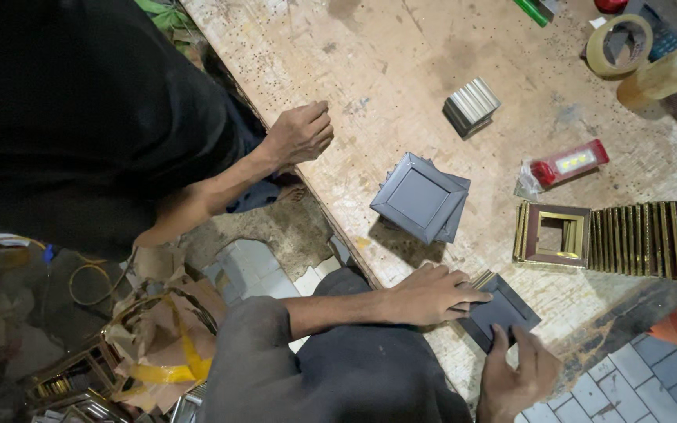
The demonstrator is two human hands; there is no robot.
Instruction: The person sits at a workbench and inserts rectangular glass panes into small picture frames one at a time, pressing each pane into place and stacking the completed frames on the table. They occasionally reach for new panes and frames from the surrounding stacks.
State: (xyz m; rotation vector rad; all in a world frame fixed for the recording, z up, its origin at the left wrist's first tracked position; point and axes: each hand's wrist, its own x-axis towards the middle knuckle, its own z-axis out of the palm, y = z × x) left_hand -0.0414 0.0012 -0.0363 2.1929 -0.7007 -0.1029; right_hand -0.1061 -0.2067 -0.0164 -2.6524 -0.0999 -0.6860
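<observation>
A dark grey square frame (505,312) lies at the near edge of the worn wooden workbench (401,70). My left hand (431,294) presses down on its left side, fingers over a gold-ribbed corner. My right hand (520,374) comes up from below and pinches the frame's lower edge with thumb and fingers. A stack of similar grey square frames (421,196) sits just beyond, fanned slightly out of line.
Another person in a black shirt stands at left, a fist (299,133) resting on the bench edge. On the bench are a silver ribbed block (472,104), a red lamp in plastic (570,162), a gold frame (554,233), a row of gold frames (656,239), and a tape roll (619,45). Cardboard scraps (158,337) lie on the floor.
</observation>
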